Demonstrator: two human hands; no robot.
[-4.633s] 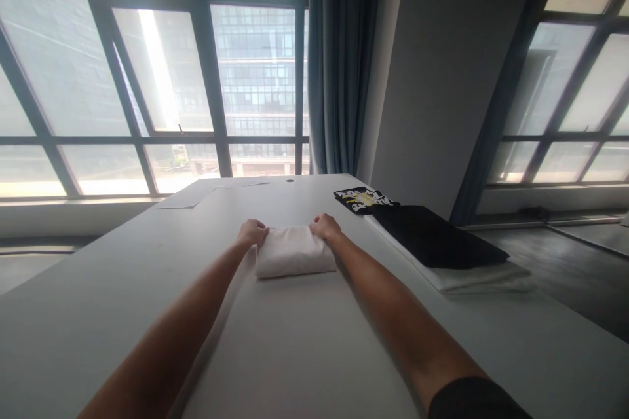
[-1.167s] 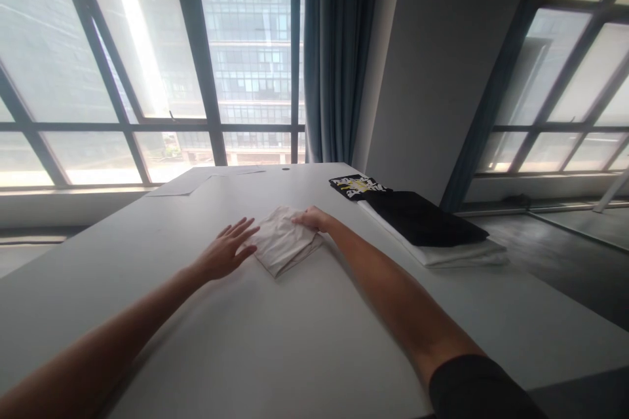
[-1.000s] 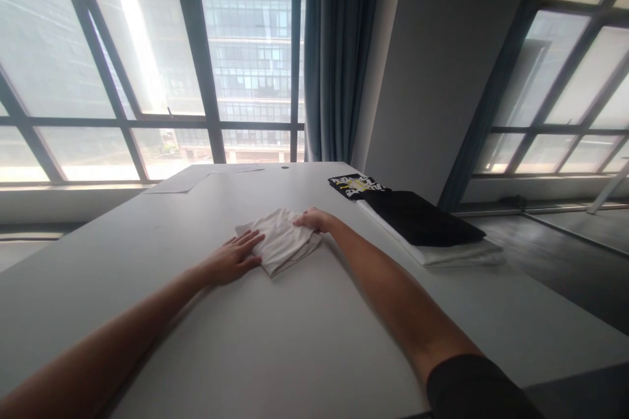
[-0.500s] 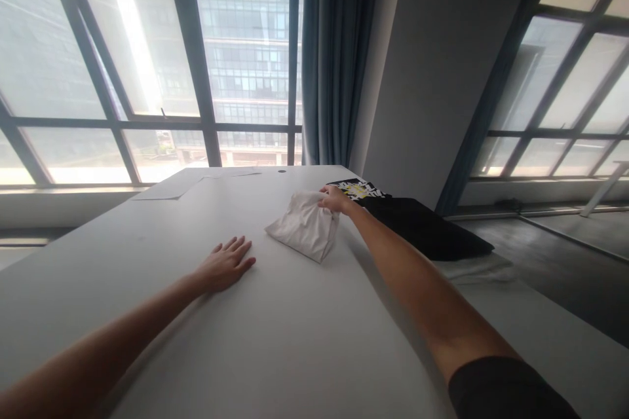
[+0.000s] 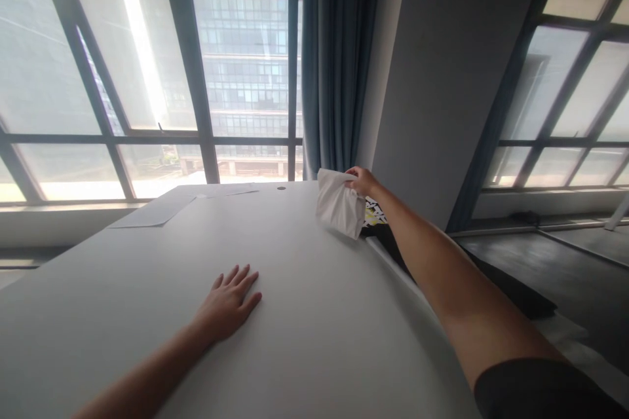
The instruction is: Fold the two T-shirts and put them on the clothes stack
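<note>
My right hand grips a folded white cloth by its upper edge and holds it in the air, hanging down over the far right part of the white table. Just behind and below the cloth lies a black garment with a yellow-and-white print, mostly hidden by my arm. My left hand rests flat on the table, fingers spread, holding nothing.
A dark folded garment on white fabric lies along the table's right side, partly behind my right arm. Paper sheets lie at the far left of the table. Large windows, a blue curtain and a grey pillar stand beyond.
My right hand lifted the folded white cloth off the table and carried it up and to the far right. My left hand let go of it and settled flat on the table.
</note>
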